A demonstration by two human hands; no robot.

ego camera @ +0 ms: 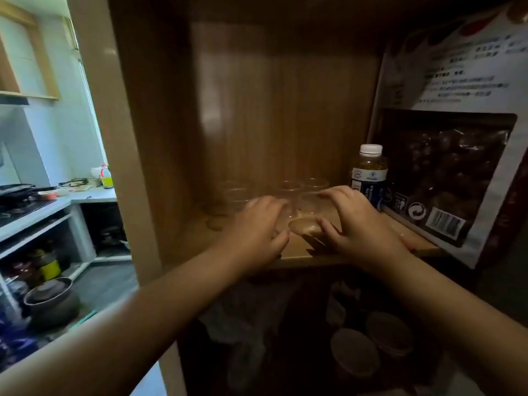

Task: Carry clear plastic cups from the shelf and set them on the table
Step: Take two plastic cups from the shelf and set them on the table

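Observation:
Both hands reach into a dim wooden shelf [297,260]. My right hand [363,230] grips a clear plastic cup [307,221] that is tilted, its round base facing me. My left hand [254,232] curls around another clear cup [285,215] right beside it; that cup is mostly hidden by the fingers. Several more clear cups [237,195] stand upright on the shelf board behind and to the left, faint in the low light.
A white-capped bottle [368,175] and a large printed food box [445,167] stand at the shelf's right. Lidded tubs [371,341] sit on the lower shelf. A kitchen counter [57,204] with a stove, and pots [48,298] below, lie to the left.

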